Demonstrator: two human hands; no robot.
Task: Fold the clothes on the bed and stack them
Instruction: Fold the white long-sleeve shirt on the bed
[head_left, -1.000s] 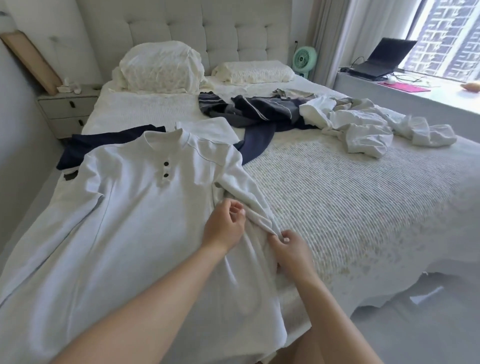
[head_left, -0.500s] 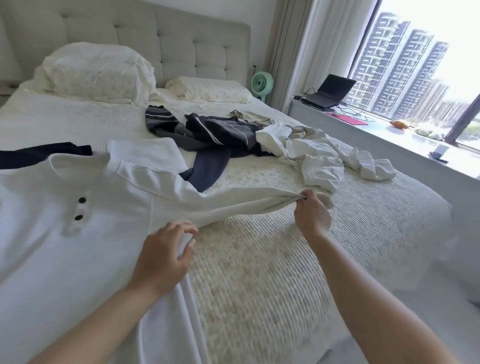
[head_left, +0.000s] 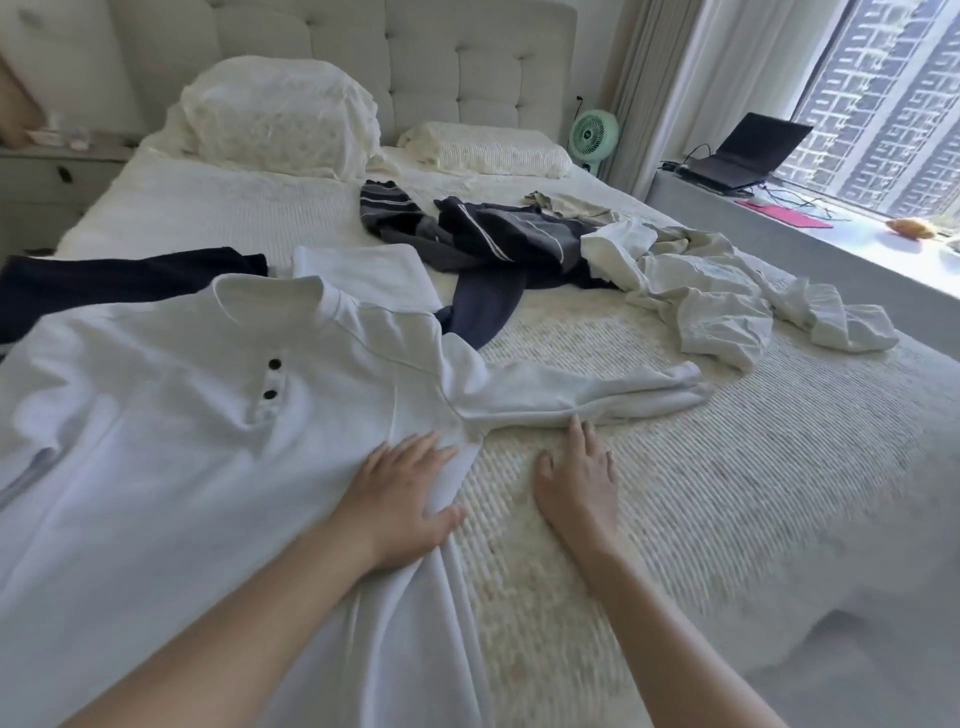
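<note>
Bed (head_left: 675, 493), white shirt's (head_left: 182, 441) hem cropped

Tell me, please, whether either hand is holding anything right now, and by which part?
Nothing is held. The left hand lies flat on the white shirt near the armpit; the right hand lies flat on the bed, fingertips touching the sleeve.
</note>
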